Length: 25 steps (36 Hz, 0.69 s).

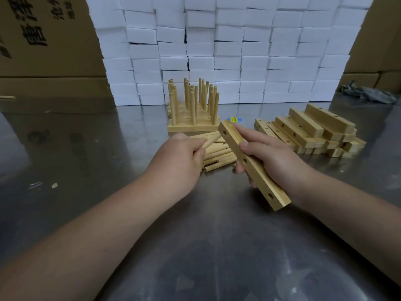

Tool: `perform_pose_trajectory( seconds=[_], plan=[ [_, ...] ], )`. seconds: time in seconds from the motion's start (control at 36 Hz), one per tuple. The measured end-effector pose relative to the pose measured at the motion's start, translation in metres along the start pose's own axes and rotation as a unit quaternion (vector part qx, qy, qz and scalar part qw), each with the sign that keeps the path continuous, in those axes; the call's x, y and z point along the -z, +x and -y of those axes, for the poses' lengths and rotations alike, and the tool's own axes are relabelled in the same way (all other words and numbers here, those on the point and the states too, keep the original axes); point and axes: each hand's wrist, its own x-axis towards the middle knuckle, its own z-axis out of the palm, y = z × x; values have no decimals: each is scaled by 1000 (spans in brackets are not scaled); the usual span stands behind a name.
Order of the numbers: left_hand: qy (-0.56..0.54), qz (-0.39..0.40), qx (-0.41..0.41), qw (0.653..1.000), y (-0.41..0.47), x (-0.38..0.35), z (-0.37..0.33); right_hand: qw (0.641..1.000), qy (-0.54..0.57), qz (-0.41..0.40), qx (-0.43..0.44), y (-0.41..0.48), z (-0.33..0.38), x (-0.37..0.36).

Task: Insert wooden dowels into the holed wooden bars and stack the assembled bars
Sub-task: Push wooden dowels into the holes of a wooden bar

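Observation:
My right hand grips a holed wooden bar around its middle, held slantwise above the table with its three holes facing left. My left hand pinches a wooden dowel that points toward the bar's upper hole. Under the left hand lies a loose pile of dowels. Behind it stand the assembled bars, side by side, with several dowels upright in them. A heap of empty holed bars lies to the right.
The work surface is a steel table. A wall of white foam blocks closes the back. Cardboard boxes stand at the left and right. A grey rag lies far right, and a blue-yellow sticker shows behind the held bar.

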Motion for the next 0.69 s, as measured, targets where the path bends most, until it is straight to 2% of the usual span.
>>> perform_pose_trajectory(
  seconds=[0.17,0.69],
  plan=[
    [-6,-32,-8,999,-4,2,-1,1000,-19,-2,7,1,-1,3],
    [-16,-62,8,998,-6,6,-3,996,-86,13,26,2,-3,6]
  ],
)
